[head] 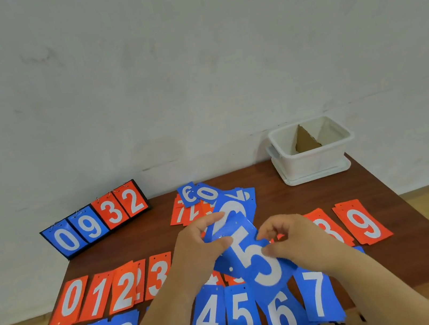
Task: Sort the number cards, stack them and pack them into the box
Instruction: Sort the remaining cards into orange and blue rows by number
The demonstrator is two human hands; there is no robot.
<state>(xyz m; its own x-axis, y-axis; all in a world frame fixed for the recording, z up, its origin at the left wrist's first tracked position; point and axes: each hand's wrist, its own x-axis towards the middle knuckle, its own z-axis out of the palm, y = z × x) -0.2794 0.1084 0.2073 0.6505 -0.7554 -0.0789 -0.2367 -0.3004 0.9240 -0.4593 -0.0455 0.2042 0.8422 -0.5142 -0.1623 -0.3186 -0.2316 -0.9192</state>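
Two rows of sorted piles run across the brown desk (424,250): red cards (99,293) behind, blue cards (241,318) in front. Sorting looks well past halfway, yet a mixed heap (213,199) waits farther back, and the white box (313,163) by the wall shows no cards inside. The left hand (197,249) grips a small bunch of blue cards, and the right hand (290,240) pinches the blue 5 (254,260) on top. A flip scoreboard (96,220) stands at the back left corner. The wall is pale and the floor wooden.
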